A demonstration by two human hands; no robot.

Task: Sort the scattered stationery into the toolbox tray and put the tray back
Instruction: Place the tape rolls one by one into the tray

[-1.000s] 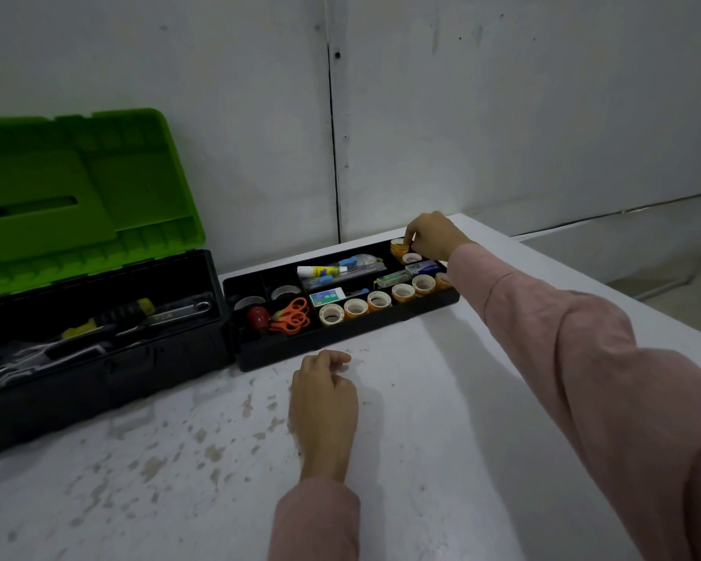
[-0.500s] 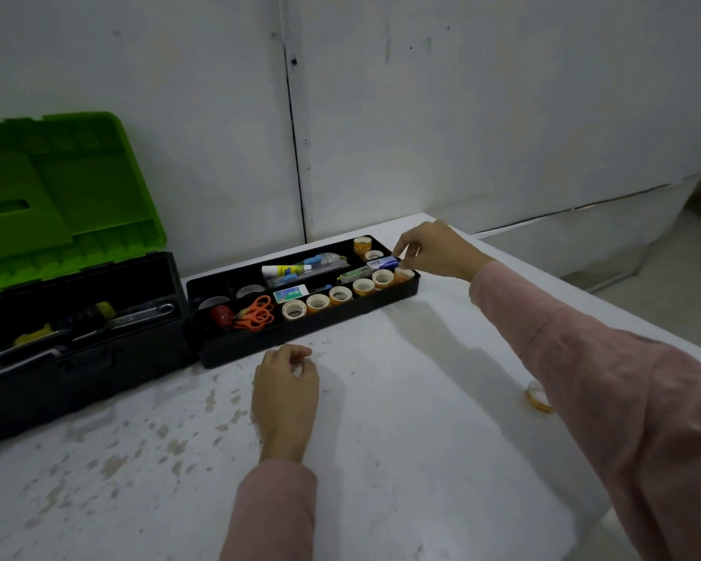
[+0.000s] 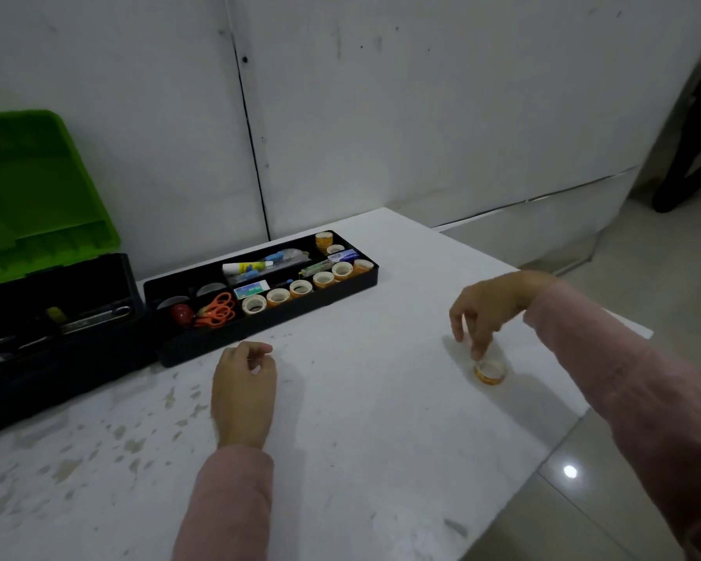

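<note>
A black toolbox tray [image 3: 343, 291] lies on the white table [image 3: 361, 439] beside the open toolbox [image 3: 57, 338]. The tray holds several tape rolls, orange scissors [image 3: 216, 310], a glue stick [image 3: 243, 269], an eraser and a red ball. One loose orange tape roll [image 3: 490, 372] lies on the table near the right edge. My right hand [image 3: 486, 309] hovers just above it, fingers hanging down, a fingertip at the roll's rim, holding nothing. My left hand [image 3: 243, 392] rests on the table in front of the tray, fingers loosely curled and empty.
The toolbox has a green lid [image 3: 29, 196] standing open against the wall, with tools in its black base. The table's right edge [image 3: 583, 415] drops to a tiled floor. A dark object [image 3: 693, 155] stands at the far right.
My right hand left the tray's right end and swung back and right to the loose tape roll. The view turned right. My left hand stayed put.
</note>
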